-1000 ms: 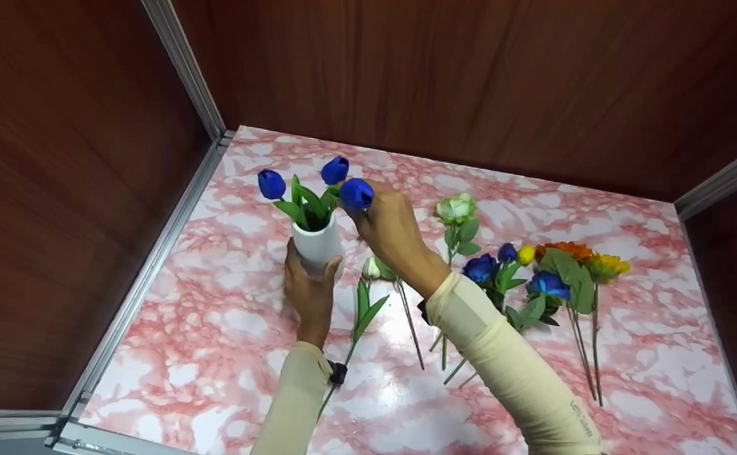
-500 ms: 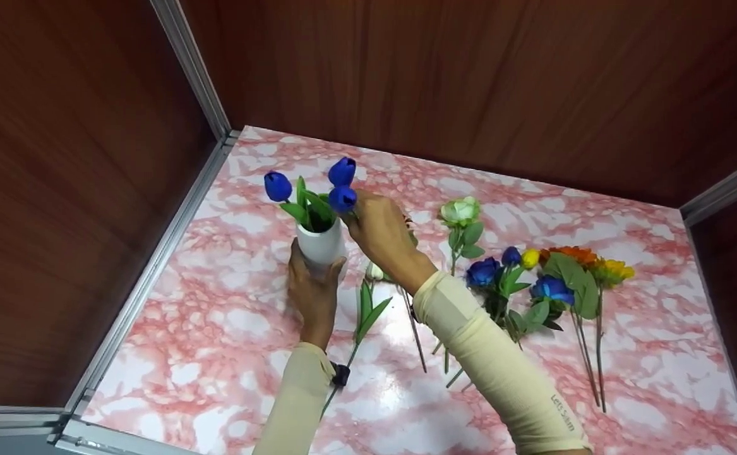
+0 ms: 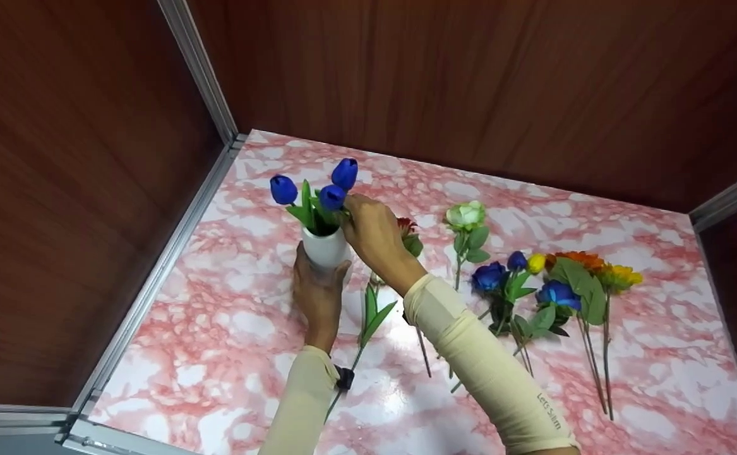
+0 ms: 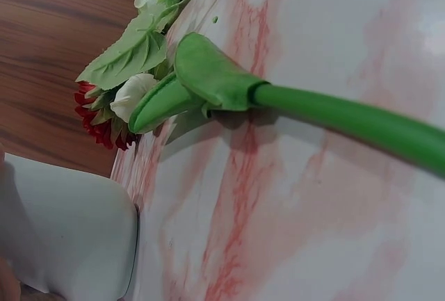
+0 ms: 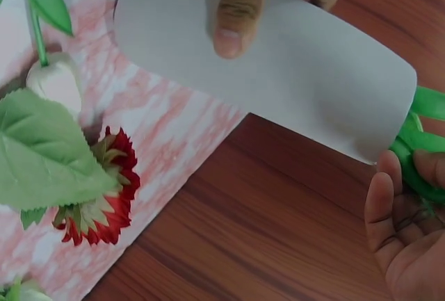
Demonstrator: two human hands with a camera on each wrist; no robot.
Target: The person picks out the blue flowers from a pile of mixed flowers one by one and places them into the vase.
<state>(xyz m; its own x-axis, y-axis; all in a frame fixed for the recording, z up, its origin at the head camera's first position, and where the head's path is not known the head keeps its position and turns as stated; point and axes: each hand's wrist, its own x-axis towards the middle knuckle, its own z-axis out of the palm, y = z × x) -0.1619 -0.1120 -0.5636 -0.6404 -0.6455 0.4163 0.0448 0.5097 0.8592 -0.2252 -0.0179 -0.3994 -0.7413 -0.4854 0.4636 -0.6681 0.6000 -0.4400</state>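
The white vase (image 3: pixel 325 248) stands near the table's left metal rail (image 3: pixel 153 284), with bare marble (image 3: pixel 229 316) between them. The left hand (image 3: pixel 317 294) wraps its lower body; the right hand (image 3: pixel 374 237) pinches a blue tulip's (image 3: pixel 332 197) stem at the vase's mouth. Loose flowers (image 3: pixel 532 284) lie right of the vase. Only the wrist views show the red bloom (image 5: pixel 101 197) and white bud (image 4: pixel 132 96) just beside the vase.
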